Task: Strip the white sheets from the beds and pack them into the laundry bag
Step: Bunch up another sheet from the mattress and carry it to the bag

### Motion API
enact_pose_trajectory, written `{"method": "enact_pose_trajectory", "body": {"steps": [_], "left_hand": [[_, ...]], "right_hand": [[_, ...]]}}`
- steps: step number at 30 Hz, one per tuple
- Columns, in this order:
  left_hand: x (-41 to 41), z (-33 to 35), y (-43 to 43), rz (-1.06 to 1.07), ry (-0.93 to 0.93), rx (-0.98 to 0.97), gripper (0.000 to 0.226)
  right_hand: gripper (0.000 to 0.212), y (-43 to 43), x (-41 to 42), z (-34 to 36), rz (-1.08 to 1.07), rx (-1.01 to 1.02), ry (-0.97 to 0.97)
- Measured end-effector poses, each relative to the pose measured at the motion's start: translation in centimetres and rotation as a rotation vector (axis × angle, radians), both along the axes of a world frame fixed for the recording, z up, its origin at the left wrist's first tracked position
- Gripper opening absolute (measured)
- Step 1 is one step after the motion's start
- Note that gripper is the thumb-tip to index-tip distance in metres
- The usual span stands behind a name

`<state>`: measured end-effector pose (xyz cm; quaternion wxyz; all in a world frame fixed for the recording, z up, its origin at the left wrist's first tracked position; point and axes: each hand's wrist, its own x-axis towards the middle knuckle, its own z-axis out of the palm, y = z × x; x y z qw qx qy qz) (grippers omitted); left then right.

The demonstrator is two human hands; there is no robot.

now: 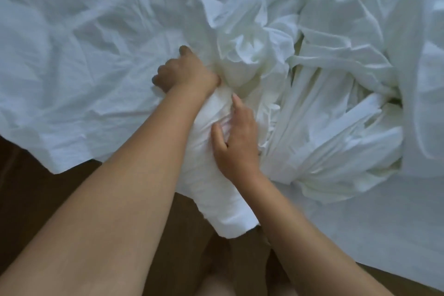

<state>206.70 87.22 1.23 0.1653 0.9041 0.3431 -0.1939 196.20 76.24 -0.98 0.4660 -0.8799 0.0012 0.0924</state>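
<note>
Fingers [164,68] of the left hand [188,72] curled tight into a fist, knuckles up, clamped on a bunch of the white sheet [240,62]. Just beyond and to the right of those fingers, a crumpled knot of the same sheet, twisted and standing up in folds. To their left, flat wrinkled cloth spread wide.

Of the right hand [236,144], index finger [237,106] straight and laid along a rolled length of the sheet, thumb [216,133] set apart and pressed into it. Remaining fingers lost among the folds, so impossible to tell whether closed round the cloth or not.

Rolled length touching both hands: starting beside the left wrist, passing under the right palm, hanging down toward the body between the two forearms [120,187]. Right of the right fingers, long pleated folds piled loose, touching the back of that hand. Below the hanging end, nearer than either set of fingers, dark brown floor [36,199].
</note>
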Motion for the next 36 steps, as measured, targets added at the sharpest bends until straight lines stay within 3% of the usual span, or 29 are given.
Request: {"method": "enact_pose_trajectory", "body": {"steps": [4,7,8,10,12,13,16,19,20,22,25,27,29,32,36], "left_hand": [[0.7,1.1,-2.3,-0.060,0.006,-0.128,0.091],[-1.1,2.2,-1.0,0.009,-0.225,-0.305,0.090],[-2.5,2.1,-0.8,0.010,-0.319,-0.299,0.087],[-5.5,1.3,-1.4,-0.106,-0.343,-0.122,0.084],[-7.9,-0.1,-3.2,-0.293,-0.284,0.045,0.079],[-8.4,-0.6,-4.4,-0.376,-0.293,0.063,0.072],[-8.8,-1.5,-7.7,-0.584,-0.316,0.066,0.052],[-8.9,-2.3,-9.1,-0.678,-0.302,0.150,0.054],[-9.0,-2.5,-9.2,-0.702,-0.293,0.169,0.060],[-9.6,-2.6,-9.3,-0.757,-0.274,0.163,0.076],[-11.4,-2.3,-10.1,-0.897,-0.165,0.108,0.104],[-12.7,-2.2,-11.0,-0.938,-0.015,0.052,0.119],[-13.3,-1.8,-12.0,-0.870,0.074,-0.014,0.130],[-12.8,-1.0,-13.4,-0.696,0.007,-0.096,0.130],[-12.2,-1.1,-14.9,-0.651,-0.024,-0.027,0.119]], "right_hand": [[0.113,-0.1,-0.1,0.3,0.180,-0.164,0.025],[0.124,-0.3,0.6,0.6,0.317,-0.260,0.184],[0.117,-0.8,0.9,0.8,0.333,-0.210,0.178],[0.082,-2.4,1.3,1.1,0.250,-0.121,-0.023],[0.053,-5.3,1.2,-0.1,0.102,-0.262,-0.262],[0.051,-7.0,1.1,-0.9,0.063,-0.392,-0.294],[0.083,-11.6,-0.4,-3.0,0.232,-0.699,-0.251],[0.130,-14.4,-1.5,-4.0,0.500,-0.872,-0.288],[0.134,-15.2,-1.5,-4.3,0.551,-0.917,-0.322],[0.118,-16.5,-1.2,-4.5,0.612,-0.966,-0.391],[0.064,-18.1,-0.1,-4.1,0.588,-0.905,-0.563],[0.038,-19.2,0.7,-2.9,0.545,-0.752,-0.620],[0.039,-20.4,1.4,-1.0,0.492,-0.589,-0.613],[0.045,-22.9,2.5,2.9,0.395,-0.442,-0.540],[0.049,-29.0,3.6,6.4,0.281,-0.370,-0.351]]}}
